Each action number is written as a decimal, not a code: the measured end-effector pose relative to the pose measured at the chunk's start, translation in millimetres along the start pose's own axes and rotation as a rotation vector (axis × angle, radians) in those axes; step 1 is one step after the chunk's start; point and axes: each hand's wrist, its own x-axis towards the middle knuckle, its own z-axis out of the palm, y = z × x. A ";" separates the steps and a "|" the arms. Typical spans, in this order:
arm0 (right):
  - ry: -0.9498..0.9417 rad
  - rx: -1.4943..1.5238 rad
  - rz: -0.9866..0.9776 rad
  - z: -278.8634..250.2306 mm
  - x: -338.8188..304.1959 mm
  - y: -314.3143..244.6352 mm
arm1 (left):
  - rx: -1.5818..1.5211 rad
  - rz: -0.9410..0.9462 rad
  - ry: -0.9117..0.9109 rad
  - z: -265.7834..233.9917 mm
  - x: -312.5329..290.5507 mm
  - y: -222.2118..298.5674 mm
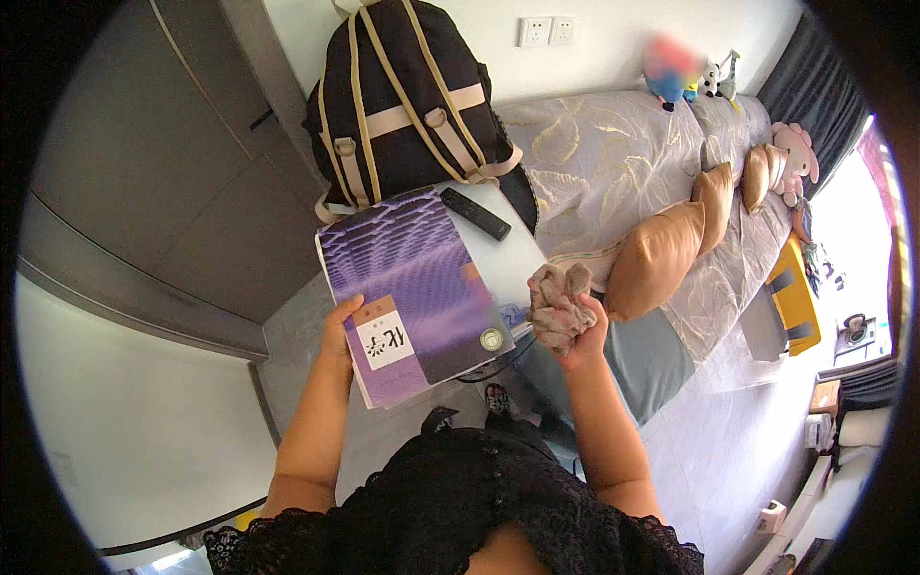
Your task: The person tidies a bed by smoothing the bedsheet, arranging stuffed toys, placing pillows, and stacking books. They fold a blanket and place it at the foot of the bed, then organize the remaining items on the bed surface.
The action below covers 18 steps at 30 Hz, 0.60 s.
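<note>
A purple textbook (pixel 422 278) with a white label panel is gripped at its lower left edge by my left hand (pixel 340 331), the thumb lying on the cover. More pages or books seem to lie under it. In my right hand (pixel 589 335) is a crumpled greyish-brown cloth (pixel 559 305), bunched up beside the book's right edge and apart from it. Just beyond the book, a black remote control (pixel 474 213) rests on a white tabletop (pixel 513 240).
A black backpack (pixel 407 96) with beige straps stands behind the book. To the right, a sofa (pixel 594 144) with a patterned grey cover bears gold cushions (pixel 656 259) and plush toys (pixel 795 158). A yellow and grey bin (pixel 795 297) stands farther right. A grey door (pixel 163 144) is at left.
</note>
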 end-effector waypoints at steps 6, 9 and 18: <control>0.164 -0.142 -0.053 16.2 7.7 6.2 | -0.064 -0.002 0.047 -7.3 1.9 1.1; 0.148 -0.268 -0.051 4.2 16.7 -2.4 | -0.046 0.007 0.040 -13.3 3.4 3.9; 0.280 -1.251 -0.341 8.3 53.0 14.7 | -0.032 0.031 0.036 -25.5 -0.8 11.4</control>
